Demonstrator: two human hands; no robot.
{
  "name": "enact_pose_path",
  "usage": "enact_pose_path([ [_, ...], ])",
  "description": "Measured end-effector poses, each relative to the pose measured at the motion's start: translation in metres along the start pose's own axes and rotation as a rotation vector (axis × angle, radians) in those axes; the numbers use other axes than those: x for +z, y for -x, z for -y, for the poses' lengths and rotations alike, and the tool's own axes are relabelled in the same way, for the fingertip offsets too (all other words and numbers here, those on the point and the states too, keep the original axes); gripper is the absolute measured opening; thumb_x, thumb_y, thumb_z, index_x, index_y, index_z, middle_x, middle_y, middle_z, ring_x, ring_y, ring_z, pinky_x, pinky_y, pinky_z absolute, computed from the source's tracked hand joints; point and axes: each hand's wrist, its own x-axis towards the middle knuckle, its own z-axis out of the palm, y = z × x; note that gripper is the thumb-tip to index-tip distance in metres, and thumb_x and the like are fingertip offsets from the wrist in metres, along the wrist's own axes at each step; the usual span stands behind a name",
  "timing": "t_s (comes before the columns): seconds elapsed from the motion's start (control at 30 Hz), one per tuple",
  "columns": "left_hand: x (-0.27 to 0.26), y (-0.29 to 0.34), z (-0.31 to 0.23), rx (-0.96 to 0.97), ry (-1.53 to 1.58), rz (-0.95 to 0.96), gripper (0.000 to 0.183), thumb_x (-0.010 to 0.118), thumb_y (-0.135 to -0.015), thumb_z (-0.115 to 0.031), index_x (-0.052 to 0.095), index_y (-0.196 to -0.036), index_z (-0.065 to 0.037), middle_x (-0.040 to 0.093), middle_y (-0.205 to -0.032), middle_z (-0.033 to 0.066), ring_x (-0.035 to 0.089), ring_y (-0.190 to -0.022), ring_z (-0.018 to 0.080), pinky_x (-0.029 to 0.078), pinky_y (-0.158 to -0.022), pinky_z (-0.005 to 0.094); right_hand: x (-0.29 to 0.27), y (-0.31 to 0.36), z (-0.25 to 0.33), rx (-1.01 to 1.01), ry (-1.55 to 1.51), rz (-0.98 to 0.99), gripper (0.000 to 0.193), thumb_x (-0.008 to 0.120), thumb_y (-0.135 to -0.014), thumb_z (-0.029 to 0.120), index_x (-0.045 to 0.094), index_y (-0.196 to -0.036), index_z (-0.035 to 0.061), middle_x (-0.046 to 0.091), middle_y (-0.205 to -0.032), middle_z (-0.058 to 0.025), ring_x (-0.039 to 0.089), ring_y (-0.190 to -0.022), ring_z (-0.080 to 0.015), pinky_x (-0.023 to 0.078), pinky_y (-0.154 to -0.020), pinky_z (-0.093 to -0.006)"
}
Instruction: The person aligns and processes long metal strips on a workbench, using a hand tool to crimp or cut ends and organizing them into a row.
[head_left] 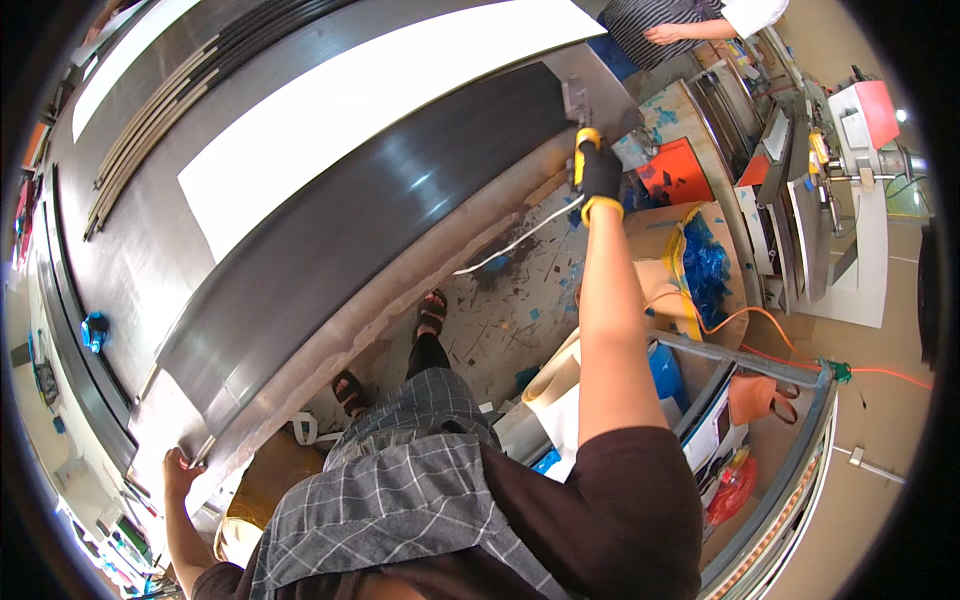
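In my gloved right hand (602, 172), wrapped round its yellow handle, is a corded tool (587, 142) with a grey, blocky head. The head is over the far right end of a long dark glossy sheet (400, 210); whether it touches cannot be told. A white cord (520, 238) runs from near the hand down to the left. At the sheet's near left corner, my bare left hand (180, 472) is closed, fingers pressed together at a short thin grey strip (203, 450). The dark sheet lies along the front of a metal-topped table (130, 290).
A large white sheet (330, 120) lies behind the dark one, with several long thin bars (150, 140) farther back. A blue roll (95, 331) sits at the left. An open-topped cart (800, 450) stands right of me. Another person's hand (665, 34) shows at the far right.
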Motion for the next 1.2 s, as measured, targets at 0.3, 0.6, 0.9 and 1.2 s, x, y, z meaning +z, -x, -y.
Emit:
enact_pose_path([
  [0.3, 0.012, 0.023, 0.013, -0.171, -0.109, -0.062, 0.047, 0.091, -0.044, -0.007, 0.049, -0.064, -0.004, 0.054, -0.070, 0.0098, 0.053, -0.064, 0.0260, 0.044, -0.058, 0.0383, 0.012, -0.064, 0.041, -0.507, 0.618, -0.441, 0.074, 0.053, -0.086, 0.056, 0.047, -0.128, -0.0043, 0.053, -0.127, -0.0298, 0.054, -0.117, -0.0418, 0.043, -0.100, -0.0456],
  [0.6, 0.013, 0.019, 0.011, 0.069, -0.047, -0.175, 0.041, 0.084, -0.059, -0.012, 0.047, -0.071, -0.002, 0.046, -0.071, 0.0144, 0.047, -0.067, 0.0342, 0.039, -0.061, 0.0439, 0.069, 0.020, 0.056, -0.934, 0.878, 0.096, 0.072, 0.045, -0.094, 0.053, 0.038, -0.140, -0.0029, 0.042, -0.141, -0.0274, 0.032, -0.136, -0.0423, 0.021, -0.114, -0.0530],
  [0.9, 0.012, 0.043, -0.030, 0.169, 0.148, -0.388, 0.035, 0.083, -0.058, -0.010, 0.052, -0.073, -0.003, 0.051, -0.075, 0.0119, 0.052, -0.077, 0.0323, 0.042, -0.068, 0.0406, 0.194, 0.508, 0.213, -0.985, 0.032, 0.845, 0.090, 0.076, -0.066, 0.050, 0.040, -0.130, -0.0028, 0.039, -0.134, -0.0287, 0.032, -0.131, -0.0467, 0.022, -0.112, -0.0571],
  [1.2, 0.015, 0.055, -0.036, 0.289, -0.007, -0.491, 0.032, 0.075, -0.073, -0.018, 0.051, -0.088, -0.003, 0.053, -0.087, 0.0127, 0.051, -0.086, 0.0343, 0.043, -0.075, 0.0431, 0.225, 0.656, 0.263, -1.082, -0.219, 0.878, 0.081, 0.067, -0.074, 0.048, 0.041, -0.132, -0.0032, 0.038, -0.136, -0.0283, 0.030, -0.133, -0.0431, 0.017, -0.114, -0.0542],
])
